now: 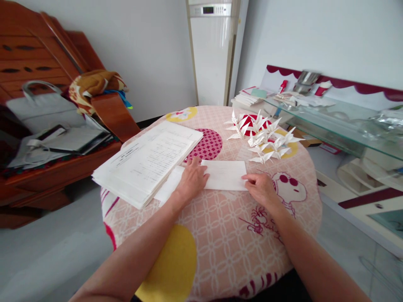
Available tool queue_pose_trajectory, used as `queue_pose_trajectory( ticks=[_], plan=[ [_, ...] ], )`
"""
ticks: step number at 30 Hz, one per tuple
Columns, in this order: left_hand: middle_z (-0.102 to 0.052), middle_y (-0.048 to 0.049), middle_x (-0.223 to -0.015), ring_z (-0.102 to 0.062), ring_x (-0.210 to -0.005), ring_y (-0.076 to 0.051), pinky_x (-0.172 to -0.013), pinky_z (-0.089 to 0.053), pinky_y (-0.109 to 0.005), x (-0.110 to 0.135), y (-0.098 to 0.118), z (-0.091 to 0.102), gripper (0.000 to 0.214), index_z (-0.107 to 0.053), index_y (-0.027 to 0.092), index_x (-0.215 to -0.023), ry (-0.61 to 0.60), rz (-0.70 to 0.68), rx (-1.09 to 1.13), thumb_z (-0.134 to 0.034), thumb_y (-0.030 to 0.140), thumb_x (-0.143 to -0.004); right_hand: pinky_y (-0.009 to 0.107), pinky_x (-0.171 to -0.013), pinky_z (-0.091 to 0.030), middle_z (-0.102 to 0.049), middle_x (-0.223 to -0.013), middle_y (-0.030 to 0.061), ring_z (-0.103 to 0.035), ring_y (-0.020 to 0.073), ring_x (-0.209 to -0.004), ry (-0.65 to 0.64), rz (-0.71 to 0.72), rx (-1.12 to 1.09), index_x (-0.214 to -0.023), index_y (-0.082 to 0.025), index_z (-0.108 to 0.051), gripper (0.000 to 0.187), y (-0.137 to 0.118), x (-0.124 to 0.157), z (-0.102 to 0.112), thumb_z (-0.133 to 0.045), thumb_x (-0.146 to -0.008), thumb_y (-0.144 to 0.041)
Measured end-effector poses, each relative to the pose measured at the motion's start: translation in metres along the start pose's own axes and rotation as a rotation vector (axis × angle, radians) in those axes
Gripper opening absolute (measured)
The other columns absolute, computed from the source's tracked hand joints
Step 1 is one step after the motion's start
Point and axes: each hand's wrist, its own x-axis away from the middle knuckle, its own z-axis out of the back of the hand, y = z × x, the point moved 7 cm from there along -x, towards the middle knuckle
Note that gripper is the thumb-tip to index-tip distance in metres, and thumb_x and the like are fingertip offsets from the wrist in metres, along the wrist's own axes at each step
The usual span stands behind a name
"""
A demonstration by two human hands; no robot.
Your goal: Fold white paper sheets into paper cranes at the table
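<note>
A white sheet of paper [224,175], apparently folded into a rectangle, lies on the cloth-covered round table. Over its left end rests my left hand [195,174], fingers apart and pressing down. My right hand [260,184] pinches the sheet's right edge between thumb and fingers. Another piece of white paper [165,186] lies partly under my left wrist, beside a thick stack of printed sheets [147,161]. Beyond my right hand, several white paper cranes [264,136] are grouped at the table's far right.
A patterned tablecloth [220,235] covers the table. To the left, a wooden seat [110,113] holds a grey bag [47,102] and a folded blanket [94,88]. At the right stands a glass-topped cabinet [346,126] with clutter. A tall white air conditioner [210,54] stands behind.
</note>
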Motion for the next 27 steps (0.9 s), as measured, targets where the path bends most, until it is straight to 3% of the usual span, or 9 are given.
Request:
queue_pose_trajectory(
  ticks=[3,6,9,12,14,18,21,23,27],
  plan=[
    [-0.058,-0.0182,-0.124,-0.054,-0.12,-0.03,-0.109,-0.042,-0.046,-0.002,0.009,-0.004,0.017,-0.072,0.011,-0.091,-0.022,-0.099,-0.054,-0.057,0.018,-0.088,0.029,-0.074,-0.05,-0.078,-0.081,0.007,-0.07,0.0205,-0.074,0.0,0.019,0.043,-0.102,-0.018,-0.081,0.035,-0.003,0.001,0.0,-0.058,-0.076,-0.014],
    [-0.06,-0.0199,-0.123,-0.056,-0.12,-0.029,-0.104,-0.046,-0.042,-0.004,0.011,-0.012,0.02,-0.069,0.008,-0.096,-0.131,-0.137,-0.069,-0.052,0.014,-0.091,0.029,-0.077,-0.051,-0.079,-0.086,0.0083,-0.071,0.0213,-0.078,0.001,0.046,0.102,-0.103,-0.018,-0.081,0.034,-0.006,0.002,0.002,-0.057,-0.079,-0.014],
    [-0.059,-0.0212,-0.13,-0.058,-0.119,-0.029,-0.1,-0.048,-0.041,-0.005,0.01,-0.013,0.028,-0.066,0.007,-0.114,-0.193,-0.165,-0.077,-0.05,0.013,-0.091,0.03,-0.08,-0.05,-0.079,-0.09,0.0096,-0.072,0.0226,-0.084,-0.011,0.054,0.162,-0.105,-0.019,-0.08,0.033,-0.008,0.004,0.003,-0.058,-0.081,-0.015],
    [-0.053,-0.0165,-0.143,-0.058,-0.124,-0.026,-0.104,-0.046,-0.039,-0.005,0.014,-0.01,0.045,-0.059,0.015,-0.132,-0.25,-0.26,-0.013,-0.046,0.006,-0.09,0.031,-0.082,-0.05,-0.079,-0.095,0.0102,-0.072,0.0243,-0.091,-0.016,0.062,0.23,-0.108,-0.02,-0.079,0.033,-0.011,0.006,0.005,-0.058,-0.082,-0.016],
    [-0.052,-0.0132,-0.146,-0.057,-0.127,-0.023,-0.107,-0.044,-0.037,-0.004,0.019,-0.011,0.047,-0.06,0.02,-0.134,-0.317,-0.326,0.041,-0.047,0.006,-0.09,0.032,-0.081,-0.049,-0.078,-0.097,0.0104,-0.071,0.025,-0.094,-0.016,0.093,0.277,-0.108,-0.021,-0.079,0.032,-0.015,0.008,0.007,-0.057,-0.084,-0.017],
    [-0.052,-0.0112,-0.148,-0.053,-0.132,-0.023,-0.111,-0.039,-0.038,-0.003,0.028,-0.015,0.045,-0.062,0.026,-0.134,-0.355,-0.376,0.053,-0.052,0.014,-0.092,0.032,-0.075,-0.046,-0.076,-0.093,0.0127,-0.068,0.0252,-0.089,-0.054,0.21,0.45,-0.096,-0.019,-0.079,0.027,-0.029,0.01,0.007,-0.054,-0.088,-0.018],
    [-0.05,-0.0117,-0.149,-0.052,-0.133,-0.026,-0.112,-0.038,-0.043,-0.001,0.036,-0.018,0.043,-0.06,0.028,-0.136,-0.344,-0.399,0.002,-0.05,0.019,-0.095,0.033,-0.077,-0.044,-0.071,-0.093,0.0143,-0.063,0.0256,-0.09,-0.06,0.381,0.571,-0.089,-0.015,-0.077,0.026,-0.044,0.01,0.001,-0.051,-0.088,-0.011],
    [-0.049,-0.0125,-0.15,-0.052,-0.133,-0.027,-0.113,-0.037,-0.045,0.002,0.039,-0.018,0.043,-0.059,0.028,-0.138,-0.336,-0.41,-0.029,-0.049,0.021,-0.096,0.033,-0.081,-0.043,-0.07,-0.091,0.0135,-0.06,0.0246,-0.09,-0.094,0.509,0.571,-0.084,-0.014,-0.075,0.029,-0.052,0.011,-0.007,-0.048,-0.087,-0.005],
    [-0.051,-0.0112,-0.149,-0.053,-0.131,-0.028,-0.111,-0.04,-0.046,0.006,0.043,-0.014,0.043,-0.059,0.029,-0.138,-0.298,-0.408,-0.058,-0.053,0.027,-0.096,0.031,-0.076,-0.042,-0.067,-0.087,0.0117,-0.057,0.021,-0.083,-0.21,0.612,0.45,-0.083,-0.012,-0.074,0.029,-0.057,0.016,-0.024,-0.047,-0.084,0.0]
  ],
)
